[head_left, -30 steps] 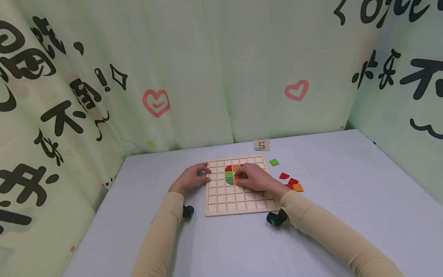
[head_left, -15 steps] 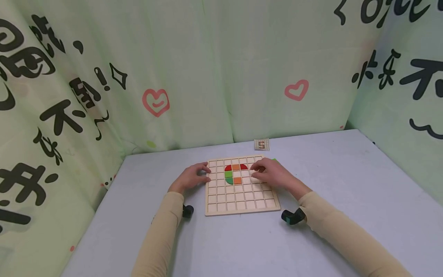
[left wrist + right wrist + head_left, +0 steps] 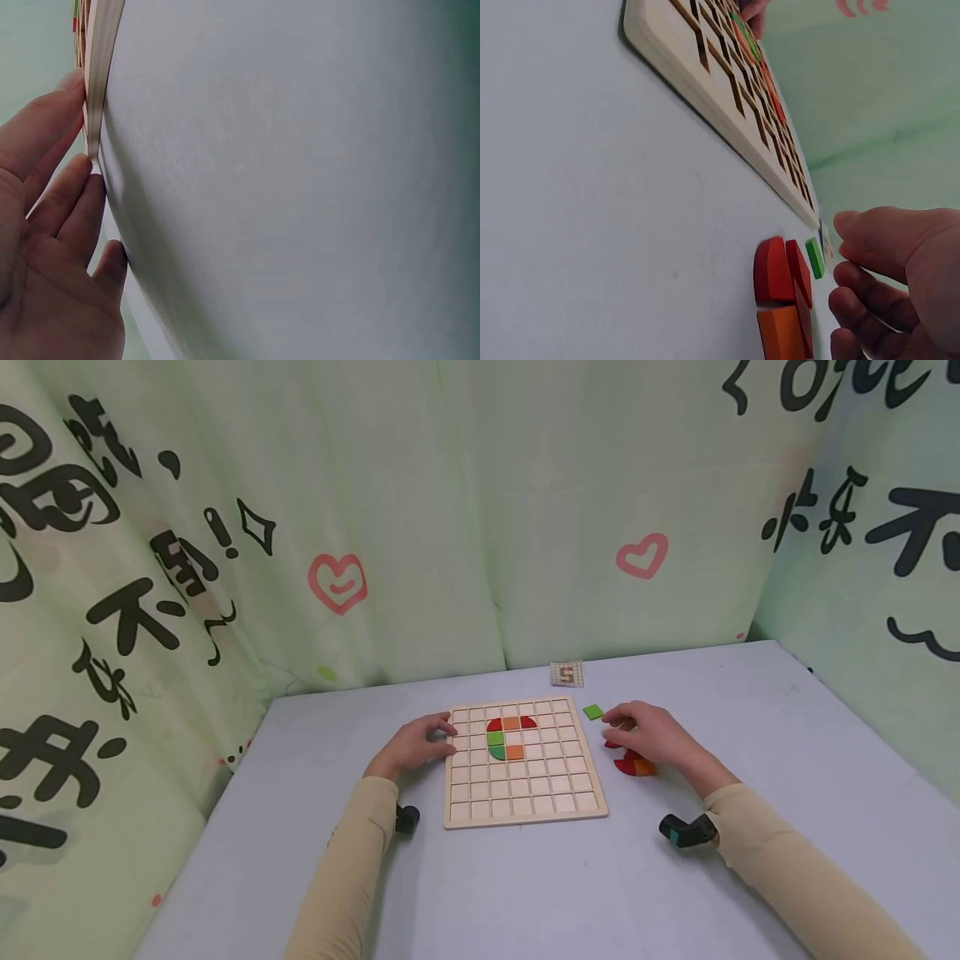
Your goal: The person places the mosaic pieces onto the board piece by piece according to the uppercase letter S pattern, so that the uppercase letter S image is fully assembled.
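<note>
A wooden grid board [image 3: 525, 793] lies on the table. Red, orange and green pieces sit in its upper cells, among them a green square [image 3: 496, 738] and an orange square [image 3: 514, 752]. My left hand [image 3: 414, 745] rests its thumb and fingertips along the board's left edge, fingers extended. To the right of the board, my right hand [image 3: 651, 733] hovers over loose pieces with fingers loosely bent, holding nothing visible. Below it are red rounded pieces [image 3: 772, 270] and an orange block [image 3: 781, 332]. A loose green square [image 3: 593, 712] lies just beyond its fingertips.
A small printed card [image 3: 567, 674] lies behind the board near the table's back edge. Pale green curtains [image 3: 480, 527] with black writing and pink hearts hang behind and at both sides of the white-covered table [image 3: 525, 893].
My right hand has let go of the orange square on the board and moved right, off the board to the loose pieces. The left hand stays at the board's edge.
</note>
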